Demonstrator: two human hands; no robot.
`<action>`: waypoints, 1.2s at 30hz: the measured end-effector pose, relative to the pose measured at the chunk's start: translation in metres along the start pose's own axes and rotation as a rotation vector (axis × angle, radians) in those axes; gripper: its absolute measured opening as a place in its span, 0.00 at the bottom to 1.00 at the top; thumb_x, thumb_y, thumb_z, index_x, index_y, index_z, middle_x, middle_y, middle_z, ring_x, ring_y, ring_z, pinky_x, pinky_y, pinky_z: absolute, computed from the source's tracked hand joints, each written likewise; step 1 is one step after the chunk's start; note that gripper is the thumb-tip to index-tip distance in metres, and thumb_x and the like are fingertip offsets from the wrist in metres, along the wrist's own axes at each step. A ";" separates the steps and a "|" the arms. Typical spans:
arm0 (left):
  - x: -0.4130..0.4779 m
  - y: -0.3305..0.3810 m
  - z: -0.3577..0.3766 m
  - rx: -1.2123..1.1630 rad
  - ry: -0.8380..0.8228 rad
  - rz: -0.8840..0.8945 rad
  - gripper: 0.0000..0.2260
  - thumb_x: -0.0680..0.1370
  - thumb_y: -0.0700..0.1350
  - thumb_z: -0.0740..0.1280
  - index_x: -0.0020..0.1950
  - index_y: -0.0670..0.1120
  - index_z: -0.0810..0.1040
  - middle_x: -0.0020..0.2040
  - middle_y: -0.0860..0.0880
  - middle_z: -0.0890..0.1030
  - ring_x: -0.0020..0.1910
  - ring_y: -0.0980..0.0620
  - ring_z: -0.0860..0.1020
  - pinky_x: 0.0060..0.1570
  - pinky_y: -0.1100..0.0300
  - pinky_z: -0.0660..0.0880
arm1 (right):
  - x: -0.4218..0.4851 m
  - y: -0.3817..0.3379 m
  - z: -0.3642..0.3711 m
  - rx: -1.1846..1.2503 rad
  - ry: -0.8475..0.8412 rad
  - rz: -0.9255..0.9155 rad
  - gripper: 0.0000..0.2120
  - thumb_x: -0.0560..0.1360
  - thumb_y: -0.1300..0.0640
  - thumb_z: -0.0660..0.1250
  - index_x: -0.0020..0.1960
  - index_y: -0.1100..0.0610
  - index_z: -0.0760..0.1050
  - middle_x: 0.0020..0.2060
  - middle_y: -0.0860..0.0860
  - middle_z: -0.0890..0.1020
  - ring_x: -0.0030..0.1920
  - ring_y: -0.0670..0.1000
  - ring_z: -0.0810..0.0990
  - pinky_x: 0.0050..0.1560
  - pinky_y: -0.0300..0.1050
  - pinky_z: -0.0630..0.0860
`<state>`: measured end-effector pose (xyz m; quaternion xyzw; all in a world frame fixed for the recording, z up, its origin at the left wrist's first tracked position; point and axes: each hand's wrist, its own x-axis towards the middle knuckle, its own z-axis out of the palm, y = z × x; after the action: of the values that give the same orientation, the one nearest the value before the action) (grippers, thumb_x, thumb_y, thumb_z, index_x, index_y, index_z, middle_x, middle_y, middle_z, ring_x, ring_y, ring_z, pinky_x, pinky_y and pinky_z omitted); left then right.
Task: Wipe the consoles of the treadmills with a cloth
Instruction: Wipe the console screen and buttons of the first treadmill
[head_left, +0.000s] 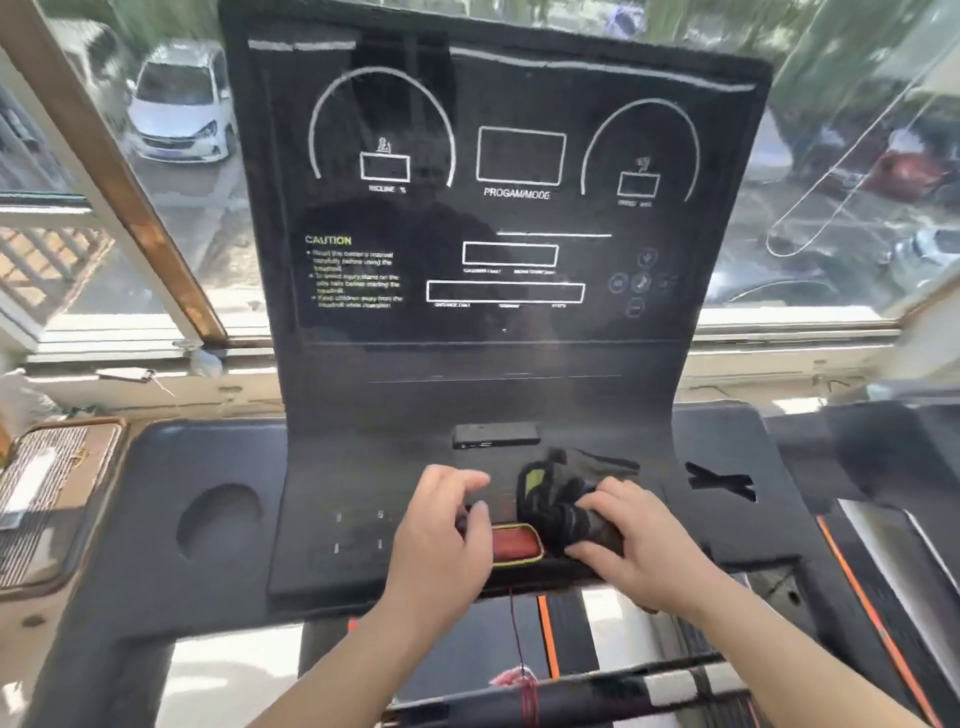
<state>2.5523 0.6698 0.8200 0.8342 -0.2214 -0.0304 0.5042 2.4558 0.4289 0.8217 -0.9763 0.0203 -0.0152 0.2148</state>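
Dark bunched cloth (563, 506) lies on the black treadmill console (498, 234), low right.

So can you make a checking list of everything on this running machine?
Surface: black treadmill console, display dark, printed markings visible.
Job's things: dark bunched cloth with a yellow-green patch lying on the lower console.
Clutter: small flat black device above the cloth; red oval safety key at the console's front edge.
Grips: left hand resting by the safety key, fingers spread; right hand pressing on the cloth.
Cables: thin red cord hanging below the safety key.
Surroundings: window ahead; white car parked outside.
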 end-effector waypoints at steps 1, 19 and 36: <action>0.002 0.004 0.010 -0.006 -0.014 -0.003 0.12 0.77 0.34 0.69 0.57 0.49 0.80 0.49 0.59 0.74 0.45 0.57 0.76 0.47 0.74 0.69 | -0.009 0.015 -0.006 -0.008 0.021 0.025 0.14 0.73 0.40 0.71 0.53 0.48 0.79 0.45 0.41 0.77 0.45 0.47 0.76 0.47 0.52 0.77; 0.019 0.041 0.058 0.142 0.188 -0.136 0.14 0.77 0.33 0.69 0.54 0.53 0.80 0.50 0.60 0.77 0.47 0.55 0.78 0.47 0.72 0.71 | 0.058 0.068 -0.015 -0.105 0.319 0.077 0.16 0.73 0.49 0.77 0.53 0.59 0.80 0.46 0.53 0.78 0.45 0.59 0.77 0.45 0.56 0.78; 0.027 -0.028 -0.059 0.208 0.323 -0.195 0.14 0.77 0.33 0.70 0.56 0.49 0.81 0.51 0.57 0.78 0.48 0.60 0.78 0.47 0.74 0.71 | 0.149 -0.127 0.041 -0.356 0.119 -0.300 0.18 0.65 0.44 0.82 0.41 0.55 0.81 0.39 0.52 0.79 0.40 0.56 0.79 0.36 0.52 0.76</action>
<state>2.6022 0.7186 0.8294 0.8933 -0.0578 0.0777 0.4389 2.6106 0.5548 0.8408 -0.9883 -0.1101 -0.1006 0.0332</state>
